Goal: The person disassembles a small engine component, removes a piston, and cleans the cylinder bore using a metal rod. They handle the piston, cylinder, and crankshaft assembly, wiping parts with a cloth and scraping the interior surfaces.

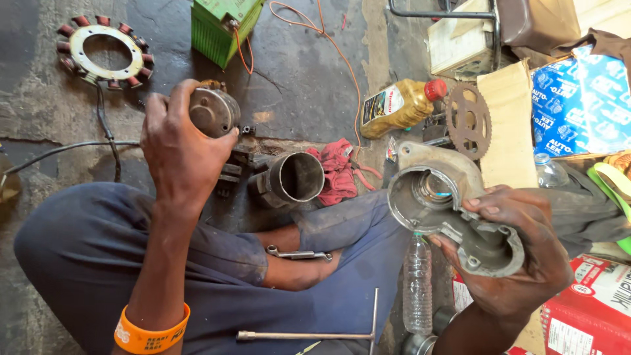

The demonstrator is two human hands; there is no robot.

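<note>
My left hand grips a small round metal motor part, held up over the floor with its flat end facing right. My right hand holds a grey cast metal housing cover by its lower end, the round open cavity facing up. Between the hands, on the floor by my knees, lies an open metal cylinder casing next to a red rag. An orange band sits on my left wrist.
A ring-shaped stator with red coils lies at top left, a green battery at top middle. An oil bottle, a sprocket, a clear plastic bottle, a spanner, a T-handle wrench and cartons surround me.
</note>
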